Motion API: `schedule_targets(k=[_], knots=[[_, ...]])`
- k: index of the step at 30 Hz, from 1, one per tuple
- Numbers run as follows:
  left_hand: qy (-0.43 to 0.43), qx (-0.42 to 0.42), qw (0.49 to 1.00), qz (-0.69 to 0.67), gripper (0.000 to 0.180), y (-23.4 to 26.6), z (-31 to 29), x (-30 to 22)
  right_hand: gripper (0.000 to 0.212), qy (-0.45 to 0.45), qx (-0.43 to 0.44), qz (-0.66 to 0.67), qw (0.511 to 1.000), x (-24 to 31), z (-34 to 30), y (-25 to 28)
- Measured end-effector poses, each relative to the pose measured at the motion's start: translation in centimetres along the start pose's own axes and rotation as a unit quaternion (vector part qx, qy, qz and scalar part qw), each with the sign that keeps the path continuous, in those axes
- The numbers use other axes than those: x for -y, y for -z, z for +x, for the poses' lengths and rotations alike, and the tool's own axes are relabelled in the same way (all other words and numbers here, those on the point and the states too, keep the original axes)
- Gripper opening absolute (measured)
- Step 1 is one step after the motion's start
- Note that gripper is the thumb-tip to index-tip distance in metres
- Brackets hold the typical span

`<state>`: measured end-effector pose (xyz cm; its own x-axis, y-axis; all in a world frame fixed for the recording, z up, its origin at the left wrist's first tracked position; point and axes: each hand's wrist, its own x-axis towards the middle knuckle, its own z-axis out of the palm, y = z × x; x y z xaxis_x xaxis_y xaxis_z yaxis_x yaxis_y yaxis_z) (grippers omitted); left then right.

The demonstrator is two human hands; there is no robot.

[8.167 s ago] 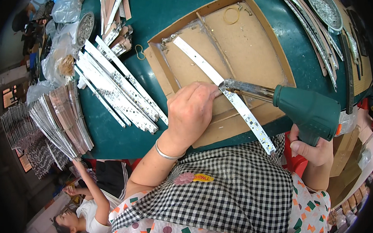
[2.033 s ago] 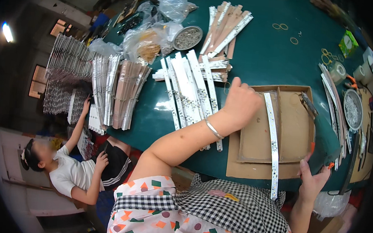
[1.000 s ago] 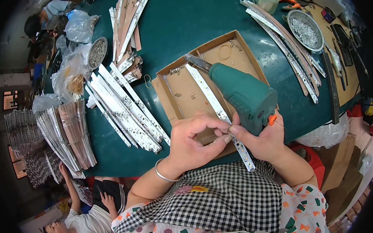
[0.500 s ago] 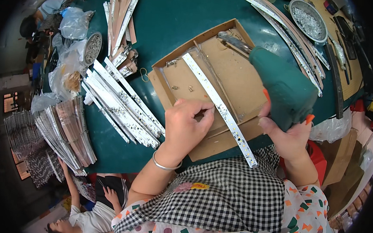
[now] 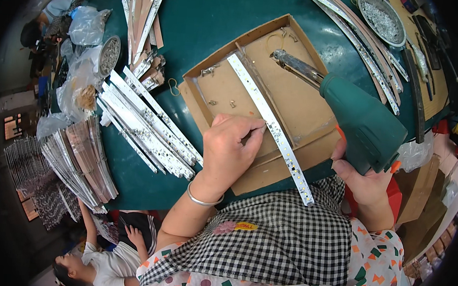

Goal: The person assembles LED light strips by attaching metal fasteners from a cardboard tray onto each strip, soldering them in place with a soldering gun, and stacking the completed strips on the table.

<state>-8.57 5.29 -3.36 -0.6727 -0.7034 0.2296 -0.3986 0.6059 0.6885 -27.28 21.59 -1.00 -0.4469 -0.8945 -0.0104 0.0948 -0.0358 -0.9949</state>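
A narrow white LED strip board [image 5: 260,103] with small yellow chips lies aslant across a shallow cardboard box [image 5: 288,123]. Its lower end sticks out past the near rim, over my checked apron. My left hand [image 5: 232,146] is closed, thumb and forefinger pinched at the strip's left edge near its middle. Anything smaller between the fingertips cannot be made out. In my right hand [image 5: 364,181] is the grip of a green pistol-shaped power tool [image 5: 360,122] with orange parts. Its long metal nose [image 5: 296,68] points up and left over the box, apart from the strip.
Small metal pieces [image 5: 210,69] lie in the box. Stacked LED strips [image 5: 146,127] spread to the left, with more bundles behind and at right. Bowls of small parts [image 5: 382,18] stand at both sides. A seated person [image 5: 111,267] is at lower left.
The green tool has moved to the right and slightly nearer, with my right hand following. My left hand keeps its pinch at the strip. The box appears slightly shifted in view.
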Motion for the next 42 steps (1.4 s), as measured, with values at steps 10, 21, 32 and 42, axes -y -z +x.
schedule_targets(k=[10,21,32,42], knots=[[-0.081,-0.008,0.997,0.016,0.012,-0.6,0.2,0.6,0.023,-0.063,-0.005,-0.067,0.996,1.1,-1.0,1.2],[-0.044,0.016,0.999,-0.002,0.011,-0.2,1.0,0.3,0.027,-0.098,-0.034,-0.036,0.994,1.4,-2.6,2.5],[-0.021,0.011,1.000,0.000,0.010,-0.3,0.6,0.5,0.035,-0.085,-0.010,0.002,0.996,1.1,-3.1,3.2],[-0.016,0.001,1.000,0.011,0.010,-0.6,0.2,1.0,0.057,-0.085,0.079,-0.087,0.989,-0.1,-4.2,4.9]])
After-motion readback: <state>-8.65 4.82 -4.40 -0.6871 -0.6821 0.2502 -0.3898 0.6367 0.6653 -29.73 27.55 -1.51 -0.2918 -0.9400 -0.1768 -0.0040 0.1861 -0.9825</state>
